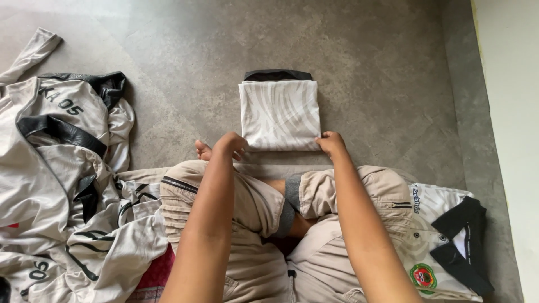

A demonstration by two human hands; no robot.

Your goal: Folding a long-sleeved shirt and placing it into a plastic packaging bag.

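Note:
A folded white shirt with a faint swirl pattern (pixel 279 114) lies on the grey floor in front of me, a black collar edge showing at its far side. My left hand (pixel 230 143) rests at the shirt's near left corner, fingers curled on the fabric edge. At the near right corner, my right hand (pixel 330 142) pinches the fold. I sit cross-legged in beige trousers (pixel 255 205), knees just behind the shirt.
A heap of unfolded white and black jerseys (pixel 62 185) covers the floor on my left. A folded white shirt with black collar and round badge (pixel 443 247) lies by my right knee. A pale wall (pixel 514 123) runs along the right.

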